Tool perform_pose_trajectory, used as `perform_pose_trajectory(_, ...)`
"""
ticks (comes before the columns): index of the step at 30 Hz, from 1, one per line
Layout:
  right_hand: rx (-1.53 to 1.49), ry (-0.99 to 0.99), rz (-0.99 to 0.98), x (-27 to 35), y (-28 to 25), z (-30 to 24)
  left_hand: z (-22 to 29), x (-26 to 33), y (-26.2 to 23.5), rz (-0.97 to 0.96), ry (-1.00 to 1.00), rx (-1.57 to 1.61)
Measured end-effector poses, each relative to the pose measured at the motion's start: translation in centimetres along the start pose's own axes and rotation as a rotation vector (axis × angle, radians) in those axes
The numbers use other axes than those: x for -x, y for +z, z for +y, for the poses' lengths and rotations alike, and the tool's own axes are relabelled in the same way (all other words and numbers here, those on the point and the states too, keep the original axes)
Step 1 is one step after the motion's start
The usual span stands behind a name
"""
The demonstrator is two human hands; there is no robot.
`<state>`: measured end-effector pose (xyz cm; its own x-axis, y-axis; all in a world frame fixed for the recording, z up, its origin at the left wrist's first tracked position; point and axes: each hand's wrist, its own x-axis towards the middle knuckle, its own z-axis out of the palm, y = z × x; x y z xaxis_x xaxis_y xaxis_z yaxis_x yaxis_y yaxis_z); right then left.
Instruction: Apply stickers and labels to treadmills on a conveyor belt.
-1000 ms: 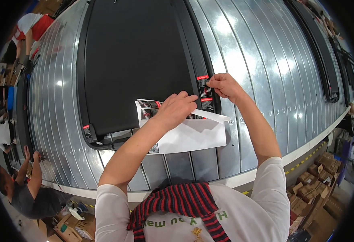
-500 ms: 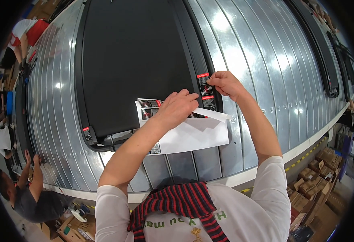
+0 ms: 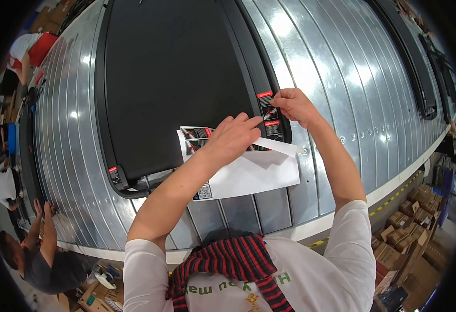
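A flat black panel (image 3: pixel 170 78) with a raised black frame lies before me on the metal surface. On its right rail are a black label with a red header (image 3: pixel 266 110) and a similar label (image 3: pixel 273 130) just below. My right hand (image 3: pixel 296 107) is closed in a pinch at the upper label's right edge. My left hand (image 3: pixel 233 139) is over a white sticker sheet (image 3: pixel 259 179), its fingers bent around the sheet's upper part and reaching toward the labels; its thumb grip is partly hidden. A strip of white backing (image 3: pixel 279 147) curls out beside it.
Ribbed metal tabletop (image 3: pixel 326 93) surrounds the panel. Another label (image 3: pixel 114 175) is on the frame's near left corner. More black frames (image 3: pixel 410 67) lie at the right. Co-workers, including a person in dark clothing (image 3: pixel 51 268), are at the left; cardboard boxes (image 3: pixel 404 229) stand lower right.
The panel, sheet and both hands appear slightly farther right in the view. My hands keep nearly the same places on the sheet and label.
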<state>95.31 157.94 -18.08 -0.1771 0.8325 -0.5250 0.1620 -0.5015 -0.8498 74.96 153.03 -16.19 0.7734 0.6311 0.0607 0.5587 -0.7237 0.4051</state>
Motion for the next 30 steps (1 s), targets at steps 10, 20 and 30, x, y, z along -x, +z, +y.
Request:
perform_pose_trajectory(10, 0.036, -0.005, 0.035, -0.4, 1.2, 1.1, -0.7, -0.1, 0.1, -0.125, 0.004, -0.007)
perform_pose_trajectory(20, 1.166, -0.379, 0.334, 1.4, 0.9, -2.1, 0.0, -2.0, -1.5, -0.172, 0.017, -0.125)
perform_pose_trajectory(30, 0.723, -0.395, 0.488, 1.6, 2.1, -3.5, 0.6, -0.7, -5.0, -0.125, 0.001, -0.162)
